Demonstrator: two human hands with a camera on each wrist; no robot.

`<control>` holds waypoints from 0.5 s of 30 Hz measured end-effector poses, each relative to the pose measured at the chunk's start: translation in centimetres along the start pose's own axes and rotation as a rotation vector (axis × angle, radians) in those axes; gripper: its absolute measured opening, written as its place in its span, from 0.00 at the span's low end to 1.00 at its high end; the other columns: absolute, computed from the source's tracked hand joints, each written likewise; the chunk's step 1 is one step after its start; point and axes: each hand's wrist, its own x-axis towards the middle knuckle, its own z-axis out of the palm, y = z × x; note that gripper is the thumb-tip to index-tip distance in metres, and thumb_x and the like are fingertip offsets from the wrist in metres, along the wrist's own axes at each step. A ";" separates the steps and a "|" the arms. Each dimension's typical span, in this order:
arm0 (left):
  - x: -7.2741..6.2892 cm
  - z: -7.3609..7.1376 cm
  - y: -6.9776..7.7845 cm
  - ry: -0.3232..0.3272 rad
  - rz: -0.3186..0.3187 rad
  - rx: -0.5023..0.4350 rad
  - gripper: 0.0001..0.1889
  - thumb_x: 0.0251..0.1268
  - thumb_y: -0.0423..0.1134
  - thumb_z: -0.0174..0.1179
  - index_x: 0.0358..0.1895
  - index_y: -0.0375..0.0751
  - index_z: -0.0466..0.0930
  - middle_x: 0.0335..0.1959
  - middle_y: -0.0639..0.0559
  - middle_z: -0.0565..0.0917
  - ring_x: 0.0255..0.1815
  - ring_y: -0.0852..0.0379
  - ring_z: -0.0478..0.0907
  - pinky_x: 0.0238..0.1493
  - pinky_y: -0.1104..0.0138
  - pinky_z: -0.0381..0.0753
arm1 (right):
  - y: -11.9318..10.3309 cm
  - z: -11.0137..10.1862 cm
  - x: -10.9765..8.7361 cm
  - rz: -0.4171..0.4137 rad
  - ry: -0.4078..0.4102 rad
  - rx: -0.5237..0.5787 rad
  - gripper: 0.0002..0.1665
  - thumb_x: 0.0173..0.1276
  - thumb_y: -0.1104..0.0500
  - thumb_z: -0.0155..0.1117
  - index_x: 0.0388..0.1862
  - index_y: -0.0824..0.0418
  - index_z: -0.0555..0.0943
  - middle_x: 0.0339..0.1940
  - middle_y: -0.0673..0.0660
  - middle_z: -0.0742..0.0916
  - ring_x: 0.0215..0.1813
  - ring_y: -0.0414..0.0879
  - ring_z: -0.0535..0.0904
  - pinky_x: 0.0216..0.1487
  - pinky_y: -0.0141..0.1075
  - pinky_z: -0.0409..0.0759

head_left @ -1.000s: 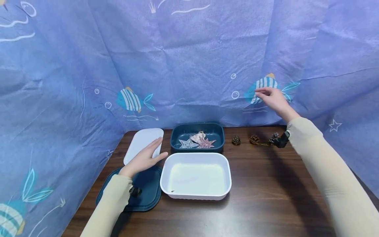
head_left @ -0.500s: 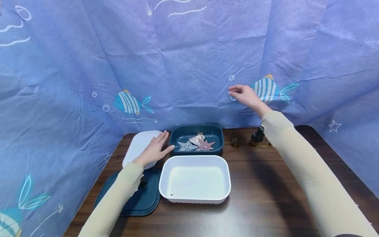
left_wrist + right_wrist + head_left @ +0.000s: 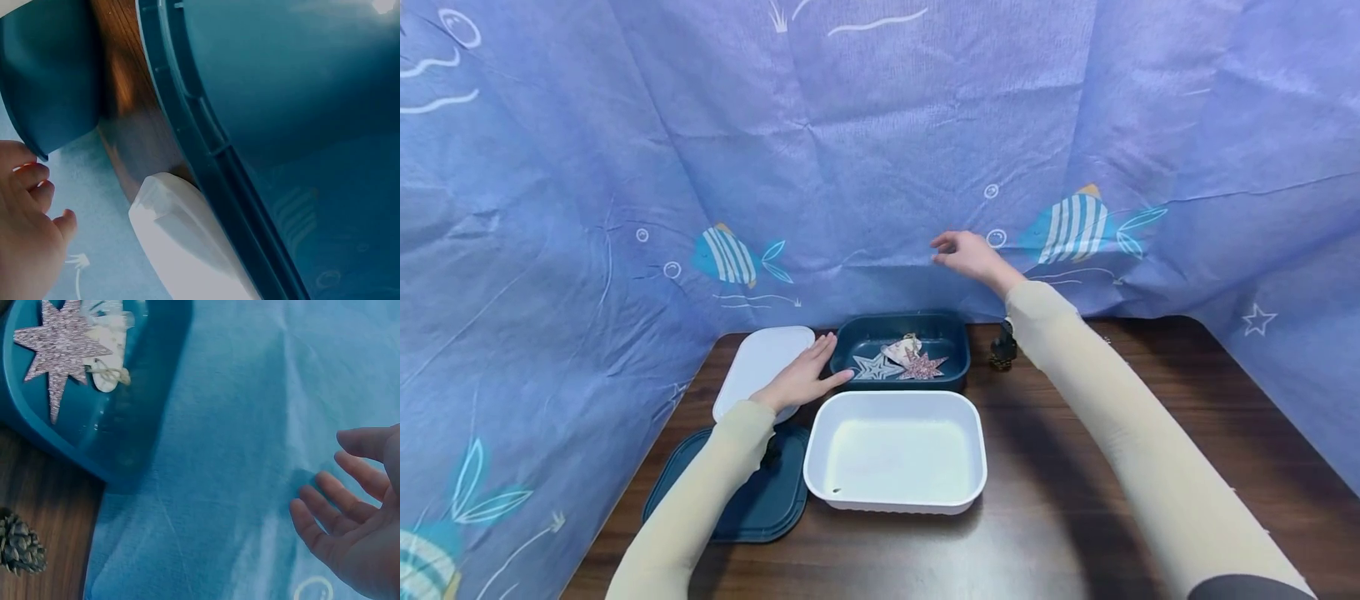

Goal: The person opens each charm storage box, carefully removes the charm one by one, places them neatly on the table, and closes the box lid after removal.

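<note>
My left hand (image 3: pixel 801 379) is at the left end of a dark teal box (image 3: pixel 958 379), thumb spread from the fingers. The left wrist view puts its fingertips (image 3: pixel 39 172) right at the box's rim. Inside the box lie a pink glitter star (image 3: pixel 922 365), a silvery star (image 3: pixel 875 367) and a pale ornament (image 3: pixel 901 349) with a string loop. High behind the box's right end, before the curtain, is my right hand (image 3: pixel 967 254), fingers loosely bent. In the right wrist view nothing is in it.
A white box (image 3: pixel 895 506) stands in front of the teal one. A white lid (image 3: pixel 760 367) and a teal lid (image 3: pixel 767 508) lie on the left. One pine cone (image 3: pixel 22 547) sits right of the teal box; the right forearm covers the spot of others. A blue curtain (image 3: pixel 880 167) backs the table.
My right hand has swept left from above the pine cones toward the teal box. My left hand has moved forward and right to that box's left end.
</note>
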 end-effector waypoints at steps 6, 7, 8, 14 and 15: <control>0.2 0.0 -0.1 -0.003 -0.005 0.007 0.49 0.72 0.69 0.47 0.82 0.37 0.44 0.83 0.44 0.44 0.83 0.48 0.39 0.79 0.50 0.42 | -0.3 1.9 0.3 -0.016 -0.049 -0.068 0.26 0.76 0.57 0.60 0.70 0.65 0.74 0.65 0.68 0.79 0.64 0.61 0.76 0.62 0.53 0.74; 0.2 0.0 -0.2 -0.002 -0.007 0.012 0.49 0.72 0.70 0.47 0.82 0.37 0.44 0.83 0.44 0.44 0.83 0.48 0.40 0.79 0.50 0.42 | -0.4 2.2 0.3 -0.020 -0.057 -0.077 0.26 0.76 0.57 0.60 0.70 0.65 0.74 0.64 0.68 0.80 0.63 0.61 0.77 0.62 0.53 0.75; 0.3 0.0 -0.2 -0.001 -0.007 0.015 0.49 0.72 0.70 0.47 0.82 0.38 0.45 0.83 0.44 0.45 0.83 0.48 0.40 0.80 0.50 0.42 | -0.4 2.4 0.2 -0.021 -0.068 -0.088 0.27 0.76 0.57 0.60 0.70 0.65 0.73 0.64 0.68 0.80 0.63 0.61 0.77 0.62 0.52 0.75; 0.4 0.1 -0.4 -0.004 -0.014 0.030 0.50 0.71 0.70 0.48 0.82 0.38 0.45 0.83 0.44 0.45 0.83 0.49 0.41 0.80 0.51 0.42 | 0.3 4.0 0.0 -0.033 -0.125 -0.138 0.28 0.75 0.58 0.61 0.70 0.68 0.73 0.61 0.69 0.81 0.61 0.61 0.78 0.61 0.52 0.76; 0.4 0.1 -0.4 -0.010 -0.016 0.035 0.50 0.71 0.70 0.47 0.82 0.38 0.44 0.83 0.44 0.45 0.83 0.49 0.40 0.80 0.52 0.42 | 0.4 4.3 0.0 -0.034 -0.132 -0.147 0.28 0.75 0.58 0.61 0.70 0.68 0.73 0.61 0.69 0.81 0.61 0.61 0.78 0.61 0.51 0.76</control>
